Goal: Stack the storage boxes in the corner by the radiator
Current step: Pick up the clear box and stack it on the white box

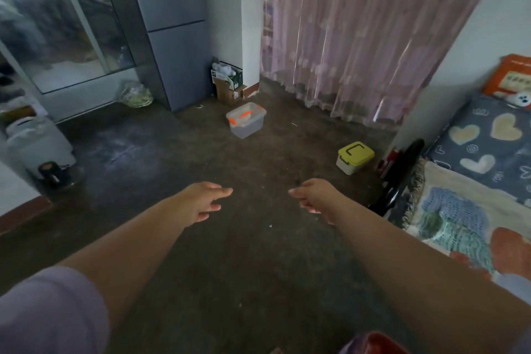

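Note:
A clear storage box (246, 120) with an orange handle and clips sits on the dark floor near the far corner. A white storage box with a yellow-green lid (355, 157) stands on the floor to the right, close to the bed. Both arms reach forward over the floor. My left hand (204, 202) is empty, fingers spread. My right hand (312, 195) is also empty, fingers loosely curled and apart. Both hands are well short of either box.
A grey wardrobe (172, 29) with a mirrored door stands at the left. A cardboard box of clutter (228, 83) fills the far corner. A pink curtain (359, 31) hangs at the back. A bed (474, 175) with patterned covers lies on the right. A white appliance (37, 144) sits at the left.

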Demonstrator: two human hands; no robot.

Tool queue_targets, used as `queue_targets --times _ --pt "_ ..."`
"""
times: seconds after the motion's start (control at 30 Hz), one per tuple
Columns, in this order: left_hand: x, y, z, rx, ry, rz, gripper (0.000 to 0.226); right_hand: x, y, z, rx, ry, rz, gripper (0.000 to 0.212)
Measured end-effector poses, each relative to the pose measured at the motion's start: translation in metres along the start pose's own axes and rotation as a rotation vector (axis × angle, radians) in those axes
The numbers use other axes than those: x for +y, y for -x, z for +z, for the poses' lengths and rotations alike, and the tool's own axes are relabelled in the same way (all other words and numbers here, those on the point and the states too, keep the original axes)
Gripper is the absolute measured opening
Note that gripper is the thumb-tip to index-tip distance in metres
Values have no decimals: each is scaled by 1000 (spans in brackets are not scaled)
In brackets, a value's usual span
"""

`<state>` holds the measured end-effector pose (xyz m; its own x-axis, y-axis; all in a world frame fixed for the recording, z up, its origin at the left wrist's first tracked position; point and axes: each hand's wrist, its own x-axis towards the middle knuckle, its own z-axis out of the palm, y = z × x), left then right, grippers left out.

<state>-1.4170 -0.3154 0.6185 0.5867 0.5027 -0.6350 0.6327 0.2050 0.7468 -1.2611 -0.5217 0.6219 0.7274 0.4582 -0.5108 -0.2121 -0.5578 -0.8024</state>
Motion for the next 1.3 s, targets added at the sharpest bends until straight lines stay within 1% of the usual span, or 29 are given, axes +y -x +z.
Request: queue_targets --times 0.1,0.2,0.3,0.43,0.5,0.6,0.7,0.87,0.97,1.07,1.2,1.3 --pt "47 -46 5 31 22 6 47 -38 -59 -23 3 9 -28 63" --pt "89 -97 12 19 35 -11 47 -71 -121 -41 -10 17 -44 62" --pt "125 -160 14 24 38 -37 46 -96 -189 -49 -24 28 -8 65" --pt "173 -243 8 13 32 -68 39 -130 -274 -55 -29 52 14 61" --pt "208 -295 0 -2 34 -72 36 -155 -328 -60 -13 35 22 62" --pt "266 -361 -15 -7 27 -73 40 -196 -393 -71 31 6 37 64" --pt "322 -417 -23 13 19 -46 37 -232 -450 -82 62 -30 26 64" --pt "397 -507 -19 -10 15 -53 38 -279 -546 -107 54 -24 49 59" --pt "427 -560 -11 -11 0 -72 40 -299 -611 -123 43 -24 56 58" --pt "457 -613 3 2 0 -52 44 -320 -675 -142 -10 25 74 51" --pt "510 -672 12 107 -3 -70 43 -363 -765 -173 -107 43 58 28" --pt "553 -717 14 186 113 -67 36 -402 -834 -191 -163 125 23 22"
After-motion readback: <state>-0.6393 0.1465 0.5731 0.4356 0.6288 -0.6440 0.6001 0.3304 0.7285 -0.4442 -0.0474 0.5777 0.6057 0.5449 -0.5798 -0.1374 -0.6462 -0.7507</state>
